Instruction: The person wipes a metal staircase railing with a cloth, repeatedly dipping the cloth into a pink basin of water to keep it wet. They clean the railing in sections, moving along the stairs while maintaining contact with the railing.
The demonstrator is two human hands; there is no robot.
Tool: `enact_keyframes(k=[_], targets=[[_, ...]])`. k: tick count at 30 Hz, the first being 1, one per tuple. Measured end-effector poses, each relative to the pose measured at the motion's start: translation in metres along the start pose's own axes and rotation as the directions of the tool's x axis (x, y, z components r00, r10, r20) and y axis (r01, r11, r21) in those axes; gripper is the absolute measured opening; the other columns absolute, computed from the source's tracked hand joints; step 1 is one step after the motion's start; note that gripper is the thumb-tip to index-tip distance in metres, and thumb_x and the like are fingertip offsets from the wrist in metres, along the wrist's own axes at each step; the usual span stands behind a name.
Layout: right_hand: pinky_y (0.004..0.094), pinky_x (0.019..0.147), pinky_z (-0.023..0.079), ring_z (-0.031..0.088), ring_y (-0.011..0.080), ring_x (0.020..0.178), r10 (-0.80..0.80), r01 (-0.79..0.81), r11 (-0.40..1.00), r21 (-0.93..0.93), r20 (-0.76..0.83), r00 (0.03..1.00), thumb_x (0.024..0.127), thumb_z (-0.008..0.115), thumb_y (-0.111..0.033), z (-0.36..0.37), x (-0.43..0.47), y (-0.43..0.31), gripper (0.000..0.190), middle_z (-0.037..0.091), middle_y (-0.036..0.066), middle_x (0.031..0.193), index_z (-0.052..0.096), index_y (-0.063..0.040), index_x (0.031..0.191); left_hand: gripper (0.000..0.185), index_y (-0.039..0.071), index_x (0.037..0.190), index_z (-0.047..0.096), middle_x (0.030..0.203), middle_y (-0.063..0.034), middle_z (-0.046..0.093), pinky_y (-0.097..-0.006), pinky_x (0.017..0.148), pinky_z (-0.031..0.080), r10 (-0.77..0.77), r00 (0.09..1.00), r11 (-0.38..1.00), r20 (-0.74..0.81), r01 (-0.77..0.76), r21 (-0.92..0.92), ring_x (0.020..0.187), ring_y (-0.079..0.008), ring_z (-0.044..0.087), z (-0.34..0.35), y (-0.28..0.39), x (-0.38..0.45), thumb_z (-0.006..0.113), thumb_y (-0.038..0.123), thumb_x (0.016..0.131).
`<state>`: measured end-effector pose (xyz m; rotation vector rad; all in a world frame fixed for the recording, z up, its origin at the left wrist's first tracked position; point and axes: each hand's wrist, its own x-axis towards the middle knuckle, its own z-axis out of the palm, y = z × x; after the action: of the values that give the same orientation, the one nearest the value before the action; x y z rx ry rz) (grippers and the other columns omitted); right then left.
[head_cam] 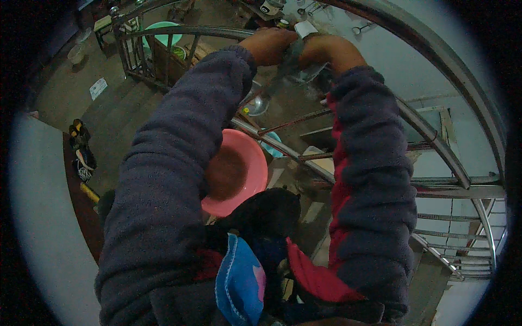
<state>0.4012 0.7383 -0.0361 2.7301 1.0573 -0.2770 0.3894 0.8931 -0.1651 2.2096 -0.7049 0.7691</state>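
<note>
Both arms, in dark grey fleece sleeves, stretch forward to a curved metal stair railing (191, 31). My left hand (272, 44) is at the top of the railing, with its fingers turned away from view. Bent at the wrist, my right hand (326, 48) comes in close from the other side. A dark grey, blurred strip that looks like a cloth (293, 55) hangs between the two hands, and both seem closed on it. Below my left forearm stands a pink plastic basin (257, 171) with brownish content, partly hidden by the sleeve.
Lower rail bars (281, 142) cross in front of me. Beyond the railing are a metal bowl (257, 106), a light-blue basin (272, 144) and a green basin (163, 28). Dark shoes (79, 134) lie at left beside a pale wall (45, 179). More stair railing (452, 236) descends at right.
</note>
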Motion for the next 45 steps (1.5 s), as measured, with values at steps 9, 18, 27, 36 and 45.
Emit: enact_keyframes(k=[9,18,27,36,45], targets=[[0.0483,0.072,0.056,0.070,0.0388,0.090,-0.057,-0.146,0.894,-0.424,-0.430,0.901,0.074,0.074,-0.012,-0.003,-0.066,-0.032,0.044,0.070,0.020,0.094,0.061,-0.004,0.115,0.033,0.008,0.110,0.062,0.098,-0.0154,0.069,-0.0488,0.087,0.051,-0.078,0.997,0.996,-0.004,0.079,0.051,0.100,-0.0369,0.066,0.002,-0.004,-0.001,0.072,0.009,0.078],[0.0494,0.083,0.054,0.067,0.0349,0.100,0.073,-0.336,0.803,-0.492,-0.478,0.875,0.080,0.064,-0.006,-0.022,-0.146,-0.004,0.037,0.067,0.015,0.104,0.060,-0.009,0.116,0.022,0.011,0.100,0.062,0.095,-0.0144,0.069,-0.0484,0.078,0.051,-0.040,0.992,0.994,-0.120,0.027,-0.108,0.093,-0.0393,0.065,-0.006,0.005,-0.009,0.072,0.013,0.080],[0.0502,0.097,0.046,0.059,0.0356,0.111,-0.127,-0.050,0.979,-0.197,-0.786,0.605,0.085,0.063,-0.019,0.065,-0.210,-0.019,0.033,0.063,0.012,0.118,0.062,-0.013,0.118,0.036,0.009,0.113,0.058,0.101,-0.0175,0.066,-0.0493,0.078,0.051,-0.034,0.999,0.996,-0.040,0.030,-0.082,0.094,-0.0434,0.064,-0.010,0.007,-0.007,0.070,0.002,0.079],[0.0486,0.094,0.049,0.061,0.0275,0.106,0.816,0.736,-0.362,0.572,-0.188,0.547,0.095,0.058,-0.028,0.114,-0.188,0.020,0.029,0.063,0.009,0.115,0.062,-0.010,0.118,0.035,0.009,0.108,0.063,0.099,-0.0154,0.070,-0.0497,0.082,0.050,-0.122,0.987,0.991,-0.101,0.116,-0.062,0.097,-0.0405,0.065,-0.008,0.013,-0.010,0.068,0.004,0.074],[0.0446,0.097,0.048,0.063,0.0328,0.107,0.617,0.357,0.616,0.702,-0.712,0.336,0.082,0.062,-0.008,0.156,-0.123,0.078,0.037,0.068,0.014,0.117,0.068,-0.004,0.118,0.036,0.011,0.110,0.063,0.102,-0.0151,0.070,-0.0502,0.081,0.051,-0.160,0.978,0.987,-0.131,0.156,-0.039,0.097,-0.0395,0.065,-0.002,0.012,-0.012,0.067,0.005,0.074]])
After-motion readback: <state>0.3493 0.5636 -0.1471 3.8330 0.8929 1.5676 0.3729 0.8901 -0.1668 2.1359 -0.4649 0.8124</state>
